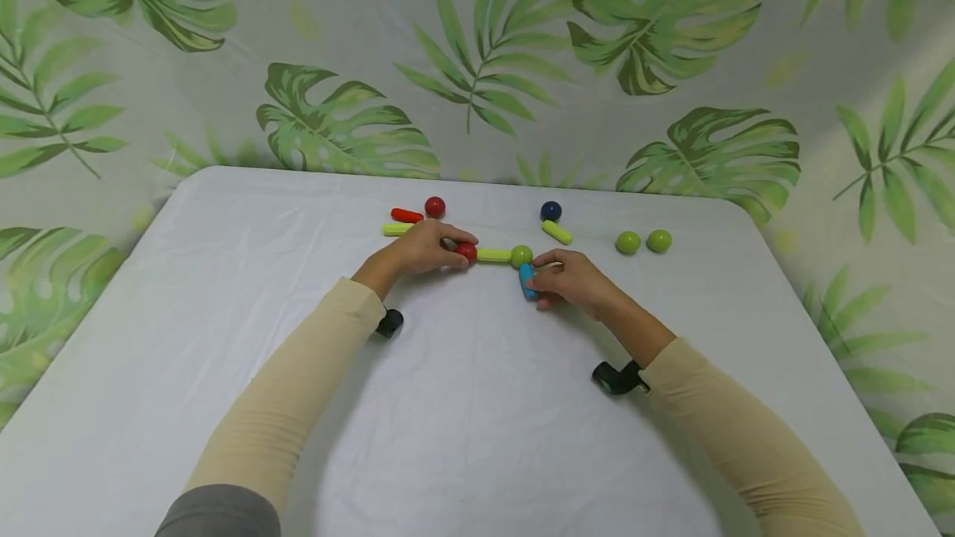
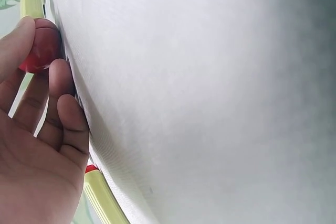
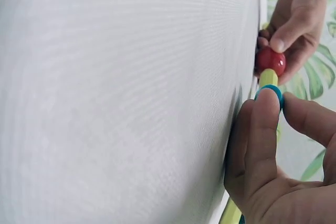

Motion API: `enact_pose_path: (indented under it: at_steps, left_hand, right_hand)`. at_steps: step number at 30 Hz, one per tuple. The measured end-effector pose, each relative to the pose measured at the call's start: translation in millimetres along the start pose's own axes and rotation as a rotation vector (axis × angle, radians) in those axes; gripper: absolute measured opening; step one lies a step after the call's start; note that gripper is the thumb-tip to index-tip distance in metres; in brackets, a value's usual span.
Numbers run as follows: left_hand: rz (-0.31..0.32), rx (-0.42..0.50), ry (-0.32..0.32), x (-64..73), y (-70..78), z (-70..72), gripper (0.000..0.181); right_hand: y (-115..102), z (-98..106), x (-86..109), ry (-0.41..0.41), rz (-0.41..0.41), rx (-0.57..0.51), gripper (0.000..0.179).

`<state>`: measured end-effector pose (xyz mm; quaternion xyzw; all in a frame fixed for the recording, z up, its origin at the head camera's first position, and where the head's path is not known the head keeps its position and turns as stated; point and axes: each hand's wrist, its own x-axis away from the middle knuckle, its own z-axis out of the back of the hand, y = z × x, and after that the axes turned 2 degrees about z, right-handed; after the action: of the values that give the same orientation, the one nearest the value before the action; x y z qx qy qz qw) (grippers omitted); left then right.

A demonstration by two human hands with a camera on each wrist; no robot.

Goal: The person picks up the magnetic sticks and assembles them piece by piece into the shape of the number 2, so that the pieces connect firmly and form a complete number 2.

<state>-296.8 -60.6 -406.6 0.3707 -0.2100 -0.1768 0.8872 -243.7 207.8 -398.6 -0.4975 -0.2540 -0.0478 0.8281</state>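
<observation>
My left hand (image 1: 425,249) grips a red ball (image 1: 466,252) between thumb and fingers, as the left wrist view also shows. From that ball a yellow-green rod (image 1: 494,256) runs right to a green ball (image 1: 521,256), the three forming one straight line low over the table. With thumb and fingertips, my right hand (image 1: 578,278) pinches a short blue rod (image 1: 527,281). Its upper end meets the underside edge of the green ball, and the rod slants slightly toward me. In the right wrist view, fingers cover most of the blue rod (image 3: 280,98).
Behind my left hand lie another red ball (image 1: 435,206), a red rod (image 1: 406,215) and a yellow-green rod (image 1: 397,229). A dark blue ball (image 1: 550,211) and a yellow-green rod (image 1: 556,232) lie beyond my right hand. Farther right sit two green balls (image 1: 628,243) on the white-covered table (image 1: 462,437).
</observation>
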Motion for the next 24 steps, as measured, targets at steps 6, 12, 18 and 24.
enact_pose_path:
  at_steps: [6, 12, 18, 24]
  left_hand:
    - [-0.013, -0.004, -0.005, 0.3, 2.5, -0.8, 0.043]
    - [-0.040, -0.033, -0.001, -0.3, 5.8, -0.5, 0.043]
    - [-0.059, -0.094, 0.007, -4.3, 10.1, -2.9, 0.043]
    - [-0.119, -0.192, 0.005, -11.9, 15.0, -10.1, 0.046]
  right_hand:
    - [-0.1, 1.3, 0.3, -0.003, -0.007, -0.021, 0.056]
    - [-0.8, 2.1, 2.3, -0.012, -0.007, -0.053, 0.058]
    - [-0.6, 2.2, 4.5, -0.008, -0.009, -0.069, 0.057]
    - [0.5, 1.0, 5.2, -0.005, -0.018, -0.080, 0.058]
